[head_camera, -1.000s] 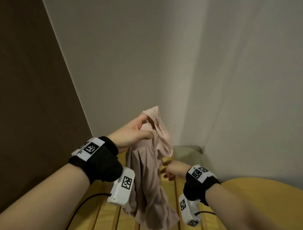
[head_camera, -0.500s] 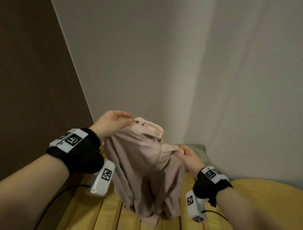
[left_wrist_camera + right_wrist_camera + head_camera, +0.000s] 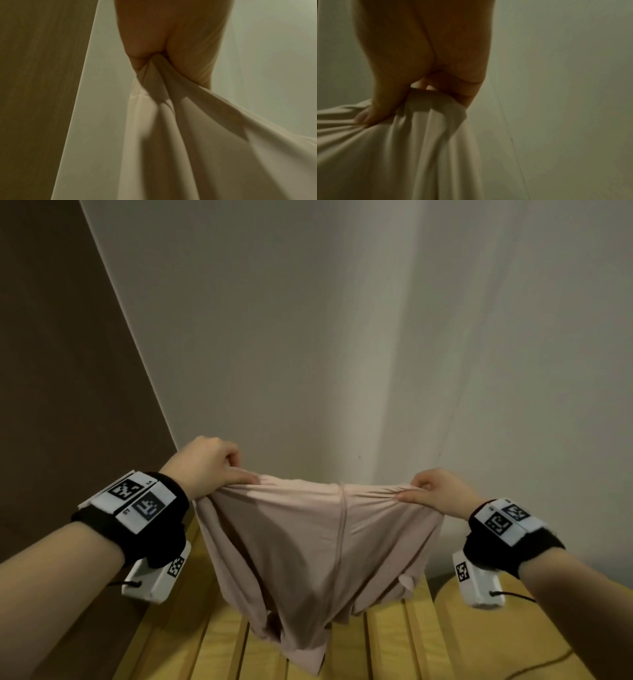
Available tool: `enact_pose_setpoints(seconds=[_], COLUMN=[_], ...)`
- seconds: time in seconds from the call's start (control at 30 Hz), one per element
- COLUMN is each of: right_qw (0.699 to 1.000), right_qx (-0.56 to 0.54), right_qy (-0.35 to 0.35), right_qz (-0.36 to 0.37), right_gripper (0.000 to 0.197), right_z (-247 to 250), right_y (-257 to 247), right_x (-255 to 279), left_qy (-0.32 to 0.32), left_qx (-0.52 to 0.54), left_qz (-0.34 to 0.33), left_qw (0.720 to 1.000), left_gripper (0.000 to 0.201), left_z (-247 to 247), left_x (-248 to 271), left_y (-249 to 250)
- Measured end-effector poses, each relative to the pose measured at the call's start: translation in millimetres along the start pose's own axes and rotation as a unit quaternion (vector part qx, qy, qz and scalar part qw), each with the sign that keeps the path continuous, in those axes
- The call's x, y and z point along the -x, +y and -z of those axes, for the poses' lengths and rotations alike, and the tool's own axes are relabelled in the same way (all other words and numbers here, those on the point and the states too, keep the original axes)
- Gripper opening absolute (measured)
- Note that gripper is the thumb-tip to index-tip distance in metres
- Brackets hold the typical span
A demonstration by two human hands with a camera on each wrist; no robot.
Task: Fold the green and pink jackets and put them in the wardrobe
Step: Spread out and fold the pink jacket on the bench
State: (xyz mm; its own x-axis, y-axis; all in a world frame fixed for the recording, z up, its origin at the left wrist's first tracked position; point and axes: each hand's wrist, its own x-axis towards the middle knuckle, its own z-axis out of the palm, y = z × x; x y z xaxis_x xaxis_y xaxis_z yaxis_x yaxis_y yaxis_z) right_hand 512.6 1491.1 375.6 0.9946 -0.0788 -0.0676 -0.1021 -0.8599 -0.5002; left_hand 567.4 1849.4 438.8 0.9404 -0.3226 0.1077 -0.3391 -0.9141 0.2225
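The pink jacket (image 3: pixel 308 549) hangs spread between my two hands above a slatted wooden surface (image 3: pixel 212 642). My left hand (image 3: pixel 219 470) pinches its upper left corner with curled fingers; the left wrist view shows the pink jacket's cloth (image 3: pixel 180 135) bunched in my left hand (image 3: pixel 154 60). My right hand (image 3: pixel 428 491) pinches the upper right corner; in the right wrist view the right hand (image 3: pixel 406 102) holds the pink jacket's gathered fabric (image 3: pixel 402 155). The jacket's lower end droops onto the slats. The green jacket is hidden from view.
Pale walls (image 3: pixel 308 337) meet in a corner straight behind the jacket. A dark brown panel (image 3: pixel 61 371) stands at the left. A rounded yellow wooden surface (image 3: pixel 507 642) lies at the lower right, with a dark cable across it.
My hands have moved apart and up, stretching the bunched pink jacket out wide. The right hand rose from the slats and took hold of the jacket's right corner.
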Motion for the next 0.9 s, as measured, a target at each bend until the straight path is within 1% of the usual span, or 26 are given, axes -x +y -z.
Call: enact_pose_setpoints(seconds=[0.03,0.07,0.17,0.23,0.3,0.4,0.47,0.53,0.63,0.7,0.77,0.83,0.9], right_qw=[1.000,1.000,0.999,0.997,0.997,0.995,0.993,0.990,0.983,0.980,0.981,0.979,0.975], right_qx=[0.001,0.003,-0.011,-0.026,-0.024,0.026,0.041,0.061,0.080,0.048,-0.013,-0.077,-0.103], right_qy=[-0.003,-0.002,0.021,0.034,0.041,0.074,0.102,0.118,0.152,0.181,0.182,0.173,0.183], right_qz=[0.006,0.015,0.048,0.064,0.067,0.058,0.051,0.052,0.070,0.068,0.067,0.078,0.077], right_gripper=[0.027,0.028,0.040,0.043,0.040,0.035,0.036,0.030,0.040,0.040,0.038,0.040,0.042], right_z=[4.3,7.9,17.7,25.8,34.3,49.4,63.5,78.5,97.4,106.7,112.5,114.3,114.5], right_y=[-1.0,-3.1,-11.0,-18.4,-25.6,-37.9,-49.1,-61.1,-75.8,-81.2,-83.0,-83.4,-83.8], right_x=[1.4,3.3,7.7,9.1,8.8,8.7,9.7,11.4,12.1,11.7,12.7,16.2,20.1], left_qy=[0.013,0.032,0.098,0.143,0.184,0.233,0.252,0.268,0.287,0.305,0.312,0.304,0.305], left_qx=[0.000,0.001,0.001,-0.003,-0.005,-0.012,-0.007,0.000,0.032,0.077,0.149,0.204,0.227], left_qz=[-0.009,-0.017,-0.026,-0.037,-0.043,-0.048,-0.041,-0.030,-0.007,0.016,0.036,0.037,0.021], left_qw=[1.000,0.999,0.995,0.989,0.982,0.971,0.967,0.963,0.957,0.949,0.938,0.930,0.925], left_gripper=[0.036,0.032,0.029,0.030,0.029,0.026,0.024,0.024,0.030,0.030,0.029,0.027,0.025], left_z=[1.5,2.7,7.4,12.7,19.5,32.9,45.1,58.5,76.4,85.1,89.8,90.4,89.1], left_x=[-0.9,-1.9,-4.2,-5.4,-6.8,-9.4,-11.2,-13.4,-13.9,-11.8,-9.1,-7.5,-5.7], left_y=[-1.1,-2.0,-1.0,1.0,3.5,6.5,8.2,9.2,12.2,14.5,16.4,18.1,20.4])
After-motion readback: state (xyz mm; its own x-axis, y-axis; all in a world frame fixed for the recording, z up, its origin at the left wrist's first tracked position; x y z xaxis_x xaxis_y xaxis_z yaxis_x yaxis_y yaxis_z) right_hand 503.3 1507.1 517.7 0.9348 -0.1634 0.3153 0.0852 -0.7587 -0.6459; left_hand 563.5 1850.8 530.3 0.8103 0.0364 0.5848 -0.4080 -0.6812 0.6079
